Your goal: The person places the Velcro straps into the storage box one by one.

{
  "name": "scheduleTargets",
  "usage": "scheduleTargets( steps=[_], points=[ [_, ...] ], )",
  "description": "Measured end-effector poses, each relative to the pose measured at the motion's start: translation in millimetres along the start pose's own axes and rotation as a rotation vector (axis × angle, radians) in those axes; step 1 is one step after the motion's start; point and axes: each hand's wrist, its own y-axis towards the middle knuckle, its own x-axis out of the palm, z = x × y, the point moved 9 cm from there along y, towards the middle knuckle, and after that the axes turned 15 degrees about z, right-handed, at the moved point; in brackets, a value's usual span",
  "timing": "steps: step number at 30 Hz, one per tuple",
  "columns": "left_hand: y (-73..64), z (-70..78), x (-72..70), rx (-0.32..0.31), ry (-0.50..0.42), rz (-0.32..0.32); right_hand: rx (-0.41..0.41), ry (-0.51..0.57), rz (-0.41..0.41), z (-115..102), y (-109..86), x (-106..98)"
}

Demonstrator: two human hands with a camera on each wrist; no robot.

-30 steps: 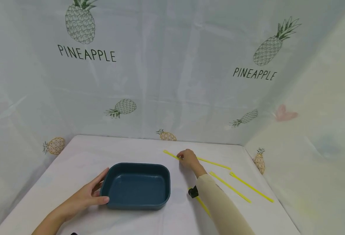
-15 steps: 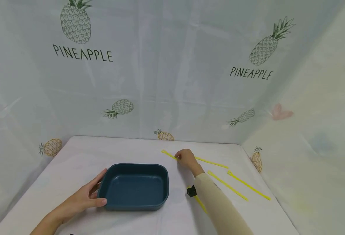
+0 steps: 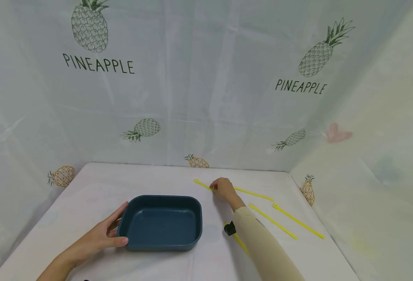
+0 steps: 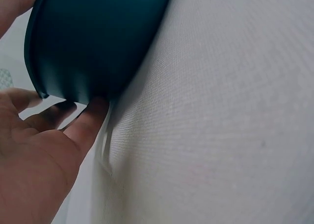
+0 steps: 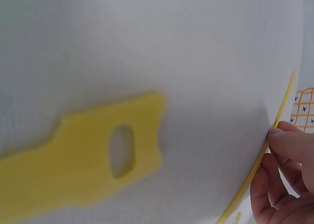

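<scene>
A dark blue rectangular dish sits on the table, its inside bare. My left hand grips its left end, thumb near the front corner and fingers toward the back. From the left wrist view, the left hand has fingertips against the wall of the dish. Farther back, my right hand pinches a thin yellow cable tie partway along its length. The right wrist view shows thumb and fingertip of the right hand on that tie, which lies along the cloth.
More yellow cable ties lie to the right: one behind the wrist, two slanting ones, and one partly under the right forearm. A slotted tie head looms close in the right wrist view. Pineapple-print sheeting walls the table.
The head view has shifted slightly. Both hands, the dish and the cable ties otherwise stay where they were, with the right hand still pinching the far tie.
</scene>
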Motion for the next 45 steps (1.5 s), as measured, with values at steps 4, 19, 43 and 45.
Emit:
scheduleTargets(
  steps=[4, 19, 43, 45],
  points=[
    [0.2, -1.3, 0.9, -0.002, -0.006, 0.001, 0.025, 0.016, -0.017, 1.1, -0.4, -0.8],
    [0.8, -0.9, 0.9, 0.005, -0.002, 0.009, 0.069, 0.068, -0.092, 17.4, 2.4, 2.8],
    [-0.7, -1.2, -3.8, -0.011, 0.055, -0.002, -0.108, 0.183, -0.077, -13.6, -4.8, -34.8],
    [-0.7, -1.2, -4.1, -0.01, 0.053, -0.002, -0.116, 0.185, -0.075, -16.3, -4.8, -36.8]
  ],
)
